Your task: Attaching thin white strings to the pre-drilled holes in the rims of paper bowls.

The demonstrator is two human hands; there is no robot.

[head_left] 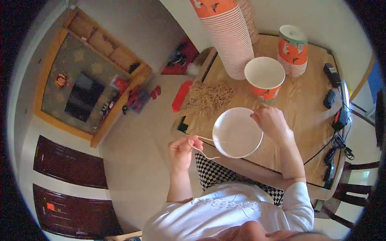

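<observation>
My right hand [272,119] grips the rim of a white paper tub [238,132], thumb and fingers closed on its upper right edge. The tub is tilted so its open mouth faces me, near the table's front edge. Left of it, my left hand [184,148] pinches a thin pale cord [201,152]. One length of the cord reaches to the tub; another hangs in a loose curve below. A pile of loose tan strands [211,96] lies on the table beyond the tub. Just behind my right hand stands another paper tub [265,74], white inside and orange outside.
A tall leaning stack of nested tubs [231,44] rises at the back of the wooden table [309,108]. A shorter stack [293,52] stands right of it. Black power adapters [339,119] and tangled cables line the right edge. A red flat piece [181,96] is by the left edge.
</observation>
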